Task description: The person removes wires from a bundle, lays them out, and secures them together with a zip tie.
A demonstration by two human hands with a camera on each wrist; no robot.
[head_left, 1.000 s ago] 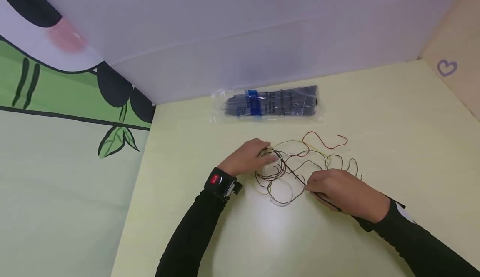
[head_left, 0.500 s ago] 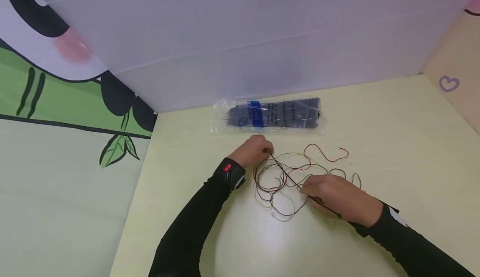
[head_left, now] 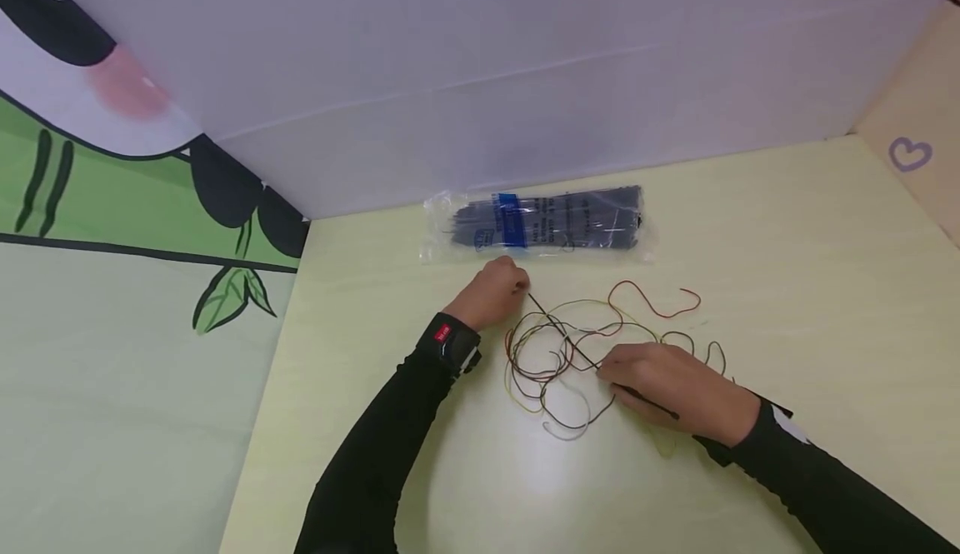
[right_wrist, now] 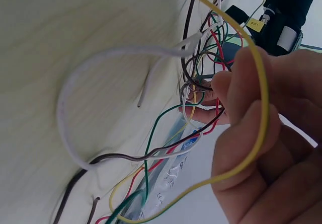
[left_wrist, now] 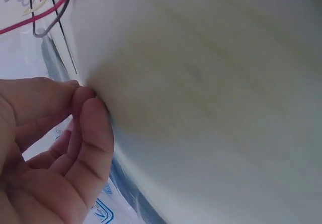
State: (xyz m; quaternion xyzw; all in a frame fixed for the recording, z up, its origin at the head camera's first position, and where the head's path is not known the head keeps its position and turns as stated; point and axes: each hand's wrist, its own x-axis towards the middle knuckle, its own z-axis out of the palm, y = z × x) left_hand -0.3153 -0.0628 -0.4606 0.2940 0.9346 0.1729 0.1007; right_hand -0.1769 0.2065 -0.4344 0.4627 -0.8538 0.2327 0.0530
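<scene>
My left hand (head_left: 491, 294) pinches the thin end of a black cable tie (head_left: 545, 314) between thumb and fingertips. The tie runs down to the right across a loose tangle of thin wires (head_left: 512, 354), whose colours include red, yellow, green, white and dark brown. My right hand (head_left: 667, 387) grips it further along, and its headed end sticks out below that hand. A yellow wire (right_wrist: 264, 98) loops in front of the right fingers in the right wrist view. The left wrist view shows the left fingertips (left_wrist: 95, 108) together; the tie is mostly hidden there.
Behind the hands, a clear plastic bag (head_left: 573, 219) of dark cable ties lies along the back wall. The pale table (head_left: 787, 246) meets a lilac panel (head_left: 525, 62) behind and a peach panel (head_left: 930, 154) at right.
My left hand has left the wires, taken the tie's thin end and drawn it up and left. The right hand has shifted slightly left, still holding the tie.
</scene>
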